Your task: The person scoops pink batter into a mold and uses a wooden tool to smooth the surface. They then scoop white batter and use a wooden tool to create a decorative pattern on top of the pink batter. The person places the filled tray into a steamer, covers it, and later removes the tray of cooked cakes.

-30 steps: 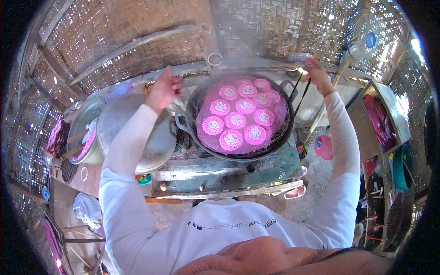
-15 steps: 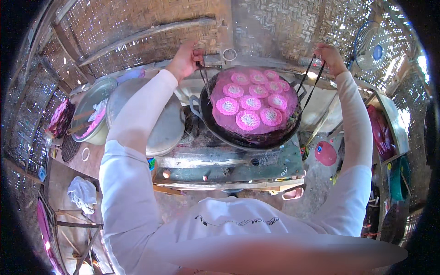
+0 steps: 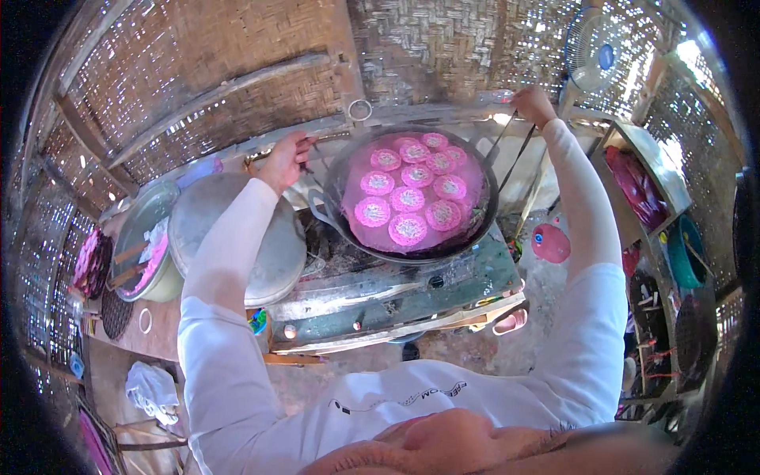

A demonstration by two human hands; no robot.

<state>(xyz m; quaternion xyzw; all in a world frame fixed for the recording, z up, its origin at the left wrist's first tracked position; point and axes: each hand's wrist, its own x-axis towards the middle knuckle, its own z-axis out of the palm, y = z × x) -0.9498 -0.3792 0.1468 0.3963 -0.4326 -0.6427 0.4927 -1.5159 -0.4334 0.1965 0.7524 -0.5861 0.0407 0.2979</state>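
Observation:
A large dark wok (image 3: pixel 356 244) stands on the stove, with a pink cloth (image 3: pixel 356 202) inside it. Several round pink cakes with white speckled centres, such as a front cake (image 3: pixel 408 230), lie on the cloth. Beyond the wok's right rim, my right hand (image 3: pixel 535 107) is raised and closed around a dark looped strap (image 3: pixel 521 150) that runs down to the wok's right side. My left hand (image 3: pixel 286 162), fingers curled, is above and left of the wok's left handle (image 3: pixel 321 210). From it a thin dark strap (image 3: pixel 318 152) hangs toward the wok; its lower end is hard to make out.
A big grey metal lid (image 3: pixel 237 229) lies left of the wok. Farther left, a pale green basin (image 3: pixel 150 214) holds pink material and wooden handles. Behind is a woven wall (image 3: pixel 443 55) with a fan (image 3: pixel 594 51). Shelves (image 3: pixel 653 182) line the right.
The pink cloth with the cakes has come down lower inside the wok. My left hand has lowered toward the wok's left handle, while my right hand stays high. The whole view has shifted.

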